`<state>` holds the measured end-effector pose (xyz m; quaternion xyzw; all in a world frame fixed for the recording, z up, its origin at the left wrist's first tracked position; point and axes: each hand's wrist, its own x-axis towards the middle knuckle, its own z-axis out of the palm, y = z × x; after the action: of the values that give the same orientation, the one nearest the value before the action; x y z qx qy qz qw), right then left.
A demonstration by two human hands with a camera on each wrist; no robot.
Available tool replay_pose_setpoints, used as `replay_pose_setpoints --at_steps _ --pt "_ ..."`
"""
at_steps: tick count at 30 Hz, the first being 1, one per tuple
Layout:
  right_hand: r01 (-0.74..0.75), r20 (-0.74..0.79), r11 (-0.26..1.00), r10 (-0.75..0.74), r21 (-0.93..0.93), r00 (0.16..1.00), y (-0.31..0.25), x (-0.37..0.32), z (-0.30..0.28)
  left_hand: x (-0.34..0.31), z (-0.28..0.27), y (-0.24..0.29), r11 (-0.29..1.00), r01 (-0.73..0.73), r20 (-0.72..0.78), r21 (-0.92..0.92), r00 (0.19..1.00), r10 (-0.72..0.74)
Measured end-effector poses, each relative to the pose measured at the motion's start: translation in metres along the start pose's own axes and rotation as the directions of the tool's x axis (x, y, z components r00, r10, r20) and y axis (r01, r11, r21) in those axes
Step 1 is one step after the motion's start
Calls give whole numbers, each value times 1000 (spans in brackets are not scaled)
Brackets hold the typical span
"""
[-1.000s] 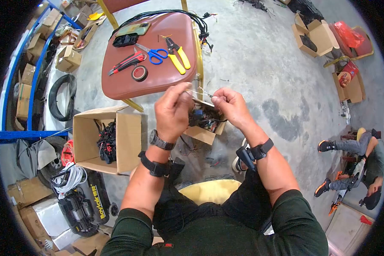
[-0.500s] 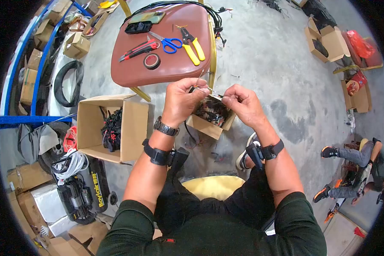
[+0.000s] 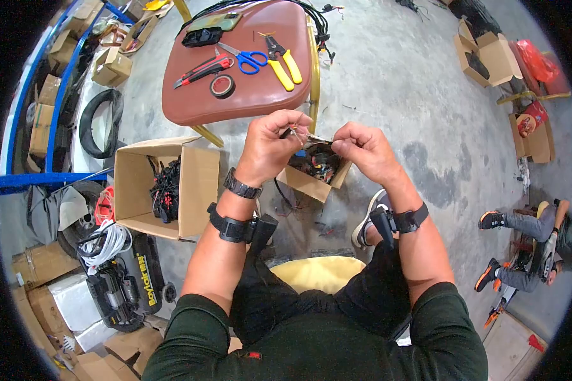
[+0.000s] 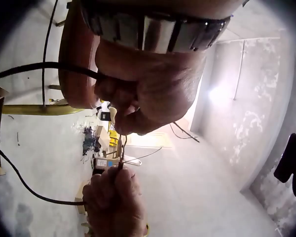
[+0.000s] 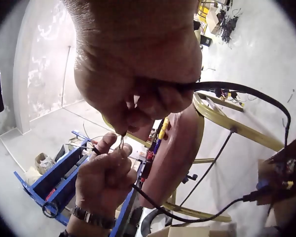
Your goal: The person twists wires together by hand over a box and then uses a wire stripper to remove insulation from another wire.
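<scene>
In the head view my left hand (image 3: 270,145) and right hand (image 3: 367,152) face each other above an open box of cables (image 3: 308,184). Each pinches the end of a black cable; the left one's cable (image 4: 44,65) and the right one's cable (image 4: 44,198) both trail off toward that box. Thin bare wires (image 4: 122,145) bridge the short gap between my fingertips, and a finer strand sticks out to the side. The right wrist view shows the wires (image 5: 121,143) meeting at the left fingertips, the right thumb and finger close by. Curled fingers hide the cable ends.
Ahead, a chair seat (image 3: 248,105) carries wire strippers (image 3: 283,63), blue scissors (image 3: 251,60), a utility knife (image 3: 203,68), tape (image 3: 222,86) and a phone. A larger carton of black cables (image 3: 200,190) stands left, beside an air compressor (image 3: 127,279). Someone sits at far right (image 3: 546,235).
The head view has shifted, so the chair sits further right and higher than a second ago. Both hands keep pinching the wires, with small finger movements. The seated person's legs have moved slightly.
</scene>
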<state>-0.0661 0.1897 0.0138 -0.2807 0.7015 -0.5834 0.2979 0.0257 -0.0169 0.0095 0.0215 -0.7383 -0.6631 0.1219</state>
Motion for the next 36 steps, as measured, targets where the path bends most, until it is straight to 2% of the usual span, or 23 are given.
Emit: replay_pose_setpoints --at_steps 1,3,4,7,10,13,16,19,25,36 --pt "-19 9 1000 19 8 1000 0 -1 -1 0 0 0 1000 -3 9 -19 1000 3" --pt "-55 26 998 55 21 998 -1 -1 -4 -1 -2 1 978 102 49 -182 994 -95" --pt "-65 4 994 65 86 998 0 -3 -7 -1 -3 2 952 155 76 -262 987 -140" --pt "-61 -57 967 78 248 995 4 -4 -16 -2 -7 4 977 112 28 -180 994 -109" --pt "-34 -106 941 73 337 992 4 -3 -19 -3 2 9 954 57 20 -294 998 -53" --pt "-28 -127 925 82 380 989 5 -4 -16 0 -8 16 920 238 144 -312 969 -202" --pt "-33 -134 928 88 371 987 4 -3 -16 0 0 14 966 201 75 -164 979 -191" --pt "-43 -124 928 95 369 988 4 -4 -18 -2 5 4 994 101 49 -45 994 -99" --pt "-56 -117 940 101 336 988 2 -3 -12 -3 14 -3 990 115 21 -76 993 -114" --pt "-120 -75 952 146 280 986 1 -1 -9 -5 16 1 994 104 23 13 994 -104"
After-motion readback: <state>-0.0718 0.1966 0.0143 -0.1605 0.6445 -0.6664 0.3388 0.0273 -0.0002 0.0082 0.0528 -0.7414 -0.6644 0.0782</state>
